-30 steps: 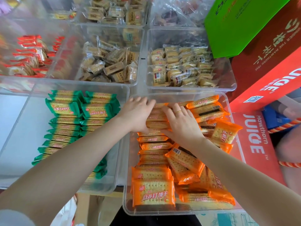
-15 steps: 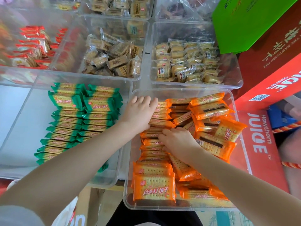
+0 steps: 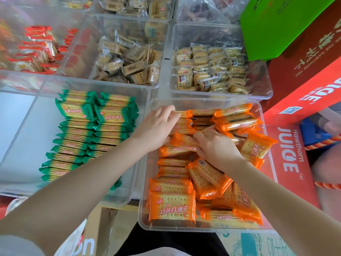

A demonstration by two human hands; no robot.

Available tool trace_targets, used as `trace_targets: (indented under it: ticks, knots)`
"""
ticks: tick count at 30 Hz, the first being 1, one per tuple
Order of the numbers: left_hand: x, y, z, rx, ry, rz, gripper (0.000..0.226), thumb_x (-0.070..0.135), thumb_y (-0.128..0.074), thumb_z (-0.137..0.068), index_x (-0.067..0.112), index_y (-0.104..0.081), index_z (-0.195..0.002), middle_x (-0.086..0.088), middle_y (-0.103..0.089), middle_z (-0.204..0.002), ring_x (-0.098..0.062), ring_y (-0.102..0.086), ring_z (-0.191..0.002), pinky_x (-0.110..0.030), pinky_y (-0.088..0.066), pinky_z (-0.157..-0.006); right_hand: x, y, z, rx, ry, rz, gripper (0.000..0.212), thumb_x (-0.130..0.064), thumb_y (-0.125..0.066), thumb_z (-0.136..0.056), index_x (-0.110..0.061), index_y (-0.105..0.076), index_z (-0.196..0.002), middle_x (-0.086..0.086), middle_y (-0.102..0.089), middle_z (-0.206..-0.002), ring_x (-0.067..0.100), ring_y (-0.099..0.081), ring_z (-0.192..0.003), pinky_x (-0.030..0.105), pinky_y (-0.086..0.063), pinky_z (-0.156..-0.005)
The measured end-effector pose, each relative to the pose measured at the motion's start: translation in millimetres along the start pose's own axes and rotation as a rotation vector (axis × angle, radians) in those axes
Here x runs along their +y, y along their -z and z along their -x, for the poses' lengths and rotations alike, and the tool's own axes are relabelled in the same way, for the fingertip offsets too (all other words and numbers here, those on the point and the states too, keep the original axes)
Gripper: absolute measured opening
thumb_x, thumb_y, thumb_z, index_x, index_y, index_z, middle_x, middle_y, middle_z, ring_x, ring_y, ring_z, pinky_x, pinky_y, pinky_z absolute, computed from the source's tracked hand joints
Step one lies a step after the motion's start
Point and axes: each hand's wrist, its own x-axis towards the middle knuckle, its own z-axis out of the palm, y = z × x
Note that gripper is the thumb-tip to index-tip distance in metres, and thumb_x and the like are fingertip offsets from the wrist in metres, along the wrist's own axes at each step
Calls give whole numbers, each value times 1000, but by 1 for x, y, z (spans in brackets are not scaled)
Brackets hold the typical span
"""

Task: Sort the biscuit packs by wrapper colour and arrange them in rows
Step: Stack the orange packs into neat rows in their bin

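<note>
Orange-wrapped biscuit packs fill a clear plastic bin at the front right, standing in a row down its left side and lying loose on its right side. My left hand rests on the far end of that row, fingers curled over the packs' top edges. My right hand grips one orange pack lying across the row's middle. Green-wrapped packs stand in two rows in the clear bin to the left.
Behind are clear bins of red-wrapped packs and pale-wrapped biscuits. Red Hawthorn juice cartons and a green box crowd the right side. Cardboard boxes sit below the bins' front edges.
My right hand has moved from the loose packs toward the row and lifted one orange pack across it. My left hand stayed on the row's far end.
</note>
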Motion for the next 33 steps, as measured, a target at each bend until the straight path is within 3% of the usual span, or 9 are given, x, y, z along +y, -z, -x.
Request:
trace_targets:
  ticks: [3, 5, 7, 10, 14, 17, 21, 27, 33]
  knots:
    - [-2, -1, 12, 259, -123, 101, 22, 8, -80, -65, 6, -62, -78, -10, -59, -83, -24, -59, -70, -30, -47, -57, 5, -1, 0, 32, -12, -54, 22, 0, -75, -61, -4, -63, -80, 6, -62, -62, 30, -61, -65, 32, -50, -40]
    - [-1, -6, 19, 163, -263, 114, 17, 10, -78, -68, 8, -62, -70, -5, -58, -70, -20, -57, -56, -22, -39, -46, 6, 1, -1, 31, -19, -55, 21, -1, -74, -64, -4, -63, -82, 6, -63, -65, 31, -60, -68, 34, -52, -41]
    - [5, -16, 21, -106, -341, 50, 12, 20, -67, -81, 11, -67, -88, -4, -63, -84, -24, -64, -73, -28, -47, -55, 6, 2, -2, 32, -8, -65, 21, -3, -75, -65, -5, -63, -83, 6, -63, -66, 30, -60, -69, 33, -51, -41]
    - [17, -25, 15, -463, -246, -109, 36, 35, -54, -91, 17, -55, -122, -3, -56, -117, -25, -57, -105, -38, -51, -78, 6, 4, -3, 23, 6, -98, 23, -5, -75, -68, -5, -64, -87, 7, -65, -70, 31, -61, -73, 35, -52, -43]
    - [40, -27, 5, -411, -240, -225, 19, 14, -50, -92, 8, -55, -110, -6, -57, -106, -28, -60, -96, -35, -50, -67, 8, 1, -3, 37, 5, -97, 20, -7, -73, -72, -5, -64, -90, 7, -66, -73, 30, -60, -75, 37, -54, -47]
    - [47, -34, 9, -433, -158, -336, 24, -3, -44, -89, 8, -58, -106, -5, -60, -104, -27, -63, -90, -32, -42, -61, 9, 1, -2, 42, 15, -114, 22, -5, -75, -69, -5, -65, -90, 7, -66, -72, 31, -60, -73, 35, -54, -48]
    - [40, -34, 9, -429, 16, -258, 20, 4, -44, -92, 11, -59, -105, -4, -60, -108, -26, -62, -95, -31, -39, -62, 12, 7, -1, 83, 3, -151, 25, -4, -73, -67, -2, -67, -92, 9, -65, -71, 31, -59, -68, 33, -54, -51]
    - [33, -31, 2, -438, 142, -169, 18, 4, -45, -92, 13, -61, -91, -3, -63, -100, -25, -61, -94, -29, -39, -63, 21, 28, 5, -12, 147, -305, 33, -25, -47, -76, -6, -66, -95, 6, -65, -79, 27, -59, -74, 32, -53, -66]
    - [22, -36, -3, -443, 55, -201, 19, 1, -52, -83, 13, -65, -89, -5, -62, -90, -27, -60, -82, -30, -41, -58, -3, 12, 34, -148, 270, -348, 24, -21, -63, -83, -12, -69, -104, 5, -68, -90, 25, -64, -78, 35, -56, -63]
